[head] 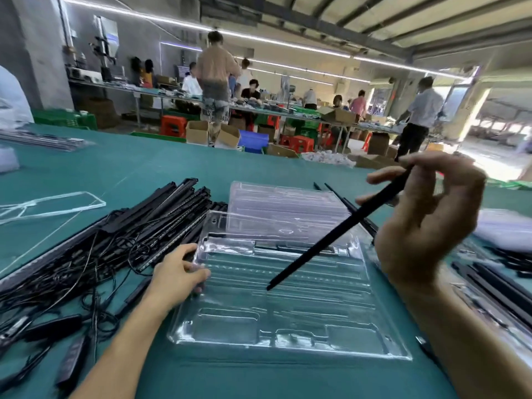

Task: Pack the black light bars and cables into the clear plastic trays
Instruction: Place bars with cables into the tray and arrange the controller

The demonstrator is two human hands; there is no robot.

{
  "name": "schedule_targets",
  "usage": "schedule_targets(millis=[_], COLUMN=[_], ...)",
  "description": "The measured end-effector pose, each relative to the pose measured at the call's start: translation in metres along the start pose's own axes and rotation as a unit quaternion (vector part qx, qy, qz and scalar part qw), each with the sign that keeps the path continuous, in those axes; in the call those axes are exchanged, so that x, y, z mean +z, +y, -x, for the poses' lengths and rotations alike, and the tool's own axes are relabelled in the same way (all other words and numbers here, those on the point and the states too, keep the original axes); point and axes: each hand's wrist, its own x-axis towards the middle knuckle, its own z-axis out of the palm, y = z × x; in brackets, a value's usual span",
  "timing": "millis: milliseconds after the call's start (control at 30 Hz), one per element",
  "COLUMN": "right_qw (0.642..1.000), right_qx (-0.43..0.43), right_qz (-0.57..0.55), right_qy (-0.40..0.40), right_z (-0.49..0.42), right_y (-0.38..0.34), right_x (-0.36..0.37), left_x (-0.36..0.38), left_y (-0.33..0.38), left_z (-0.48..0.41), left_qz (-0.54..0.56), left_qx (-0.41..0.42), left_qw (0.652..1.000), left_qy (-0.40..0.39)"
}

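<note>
A clear plastic tray with long slots lies open on the green table in front of me. My left hand grips its left rim. My right hand is raised above the tray's right side and pinches a black light bar near its upper end. The bar slants down to the left, its lower tip hovering over the tray's middle slots. A heap of black light bars with tangled cables lies to the left of the tray.
A stack of clear trays sits behind the open one. More black bars lie at the right, beside white bags. Clear plastic sheets lie at the far left. People work at benches beyond the table.
</note>
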Motion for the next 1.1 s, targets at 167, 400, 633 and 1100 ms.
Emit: schedule_targets(millis=[167,400,633,1100], right_qw=[0.982,0.873,0.75,0.785], right_qx=[-0.134,0.02,0.181,0.131], right_qz=[-0.012,-0.008,0.21,0.219], right_qy=[-0.132,-0.487,-0.601,-0.565], right_z=[0.014,0.11,0.163,0.165], right_y=[-0.011,0.002,0.035,0.037], right_x=[0.047,0.079,0.044,0.036], left_x=[0.001,0.002,0.0,0.002], left_y=[0.001,-0.004,-0.003,0.005], left_z=[0.0,-0.002,-0.001,0.006], left_qz=[0.026,0.093,0.069,0.031], left_qx=[0.017,0.014,0.0,-0.004], left_qw=[0.999,0.995,0.997,0.998], left_qy=[-0.016,-0.032,-0.03,-0.049])
